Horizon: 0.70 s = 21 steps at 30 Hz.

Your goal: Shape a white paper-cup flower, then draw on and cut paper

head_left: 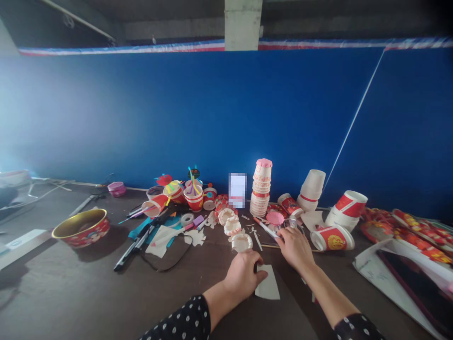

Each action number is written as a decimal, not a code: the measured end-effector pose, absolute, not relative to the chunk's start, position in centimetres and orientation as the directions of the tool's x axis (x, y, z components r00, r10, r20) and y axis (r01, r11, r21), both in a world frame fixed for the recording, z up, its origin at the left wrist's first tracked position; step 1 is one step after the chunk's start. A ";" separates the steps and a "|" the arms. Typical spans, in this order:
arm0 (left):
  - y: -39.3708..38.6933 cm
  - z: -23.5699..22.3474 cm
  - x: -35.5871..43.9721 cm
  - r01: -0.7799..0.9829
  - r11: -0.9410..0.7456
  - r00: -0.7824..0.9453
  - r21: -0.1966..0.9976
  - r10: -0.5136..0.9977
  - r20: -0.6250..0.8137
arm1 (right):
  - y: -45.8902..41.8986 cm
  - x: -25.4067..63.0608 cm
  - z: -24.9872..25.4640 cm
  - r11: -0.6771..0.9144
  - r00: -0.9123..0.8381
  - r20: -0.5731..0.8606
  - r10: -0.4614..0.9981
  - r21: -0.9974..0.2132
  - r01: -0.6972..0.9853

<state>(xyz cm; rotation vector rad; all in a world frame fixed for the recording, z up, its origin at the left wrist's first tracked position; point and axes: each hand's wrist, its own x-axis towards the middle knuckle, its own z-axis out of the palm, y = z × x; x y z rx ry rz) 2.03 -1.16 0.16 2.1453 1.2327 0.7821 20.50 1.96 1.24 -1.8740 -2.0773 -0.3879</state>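
My left hand (242,274) rests low over the dark table with fingers curled in. Its thumb and forefinger pinch the left edge of a small piece of white paper (269,285). Reaching farther out, my right hand (294,246) is at a clear round object (296,224), perhaps a tape roll. Its fingertips are partly hidden, so whether it grips this object is unclear. A white marker (267,229) lies just left of that hand. Beyond my left hand, white cut paper-cup rings (242,242) stand in a row.
A tall stack of paper cups (261,189) stands behind my hands. A red cup (334,237) lies at right, near a white box (392,274). Decorated cups (193,198), a tape roll (187,219) and a gold-rimmed red bowl (83,229) are at left.
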 end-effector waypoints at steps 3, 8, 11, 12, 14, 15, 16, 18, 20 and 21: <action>-1.4 0.2 1.9 0.621 -0.459 0.437 0.635 0.876 0.206 | 1.9 20.4 1.2 0.108 -0.087 0.422 0.903 -0.026 0.994; -1.7 0.1 1.7 0.672 -0.475 0.444 0.569 0.873 0.204 | 1.6 20.4 1.2 0.103 -0.056 0.474 0.879 -0.073 0.992; -1.8 0.2 1.7 0.689 -0.474 0.437 0.549 0.875 0.208 | 1.4 20.8 1.5 0.126 -0.036 0.526 0.850 -0.137 0.982; -1.8 0.3 1.6 0.686 -0.477 0.432 0.550 0.875 0.219 | 1.3 20.9 1.7 0.148 -0.011 0.560 0.829 -0.199 0.969; -1.8 0.5 1.6 0.664 -0.489 0.408 0.566 0.871 0.274 | 1.0 21.3 2.2 0.197 0.091 0.622 0.778 -0.380 0.904; -1.8 0.7 1.6 0.648 -0.494 0.383 0.579 0.869 0.312 | 0.8 21.4 2.5 0.221 0.160 0.634 0.756 -0.478 0.850; -1.8 0.9 1.5 0.633 -0.496 0.348 0.595 0.868 0.353 | 0.6 21.5 2.8 0.237 0.223 0.627 0.747 -0.563 0.791; -1.9 1.1 1.4 0.603 -0.495 0.275 0.626 0.865 0.420 | 0.1 21.5 3.2 0.260 0.300 0.579 0.758 -0.690 0.675; -1.9 1.2 1.3 0.575 -0.502 0.223 0.646 0.856 0.467 | -0.4 21.1 3.5 0.293 0.303 0.521 0.798 -0.774 0.561; -1.9 1.3 1.3 0.562 -0.509 0.210 0.652 0.850 0.483 | -0.6 20.9 3.5 0.304 0.287 0.495 0.820 -0.802 0.514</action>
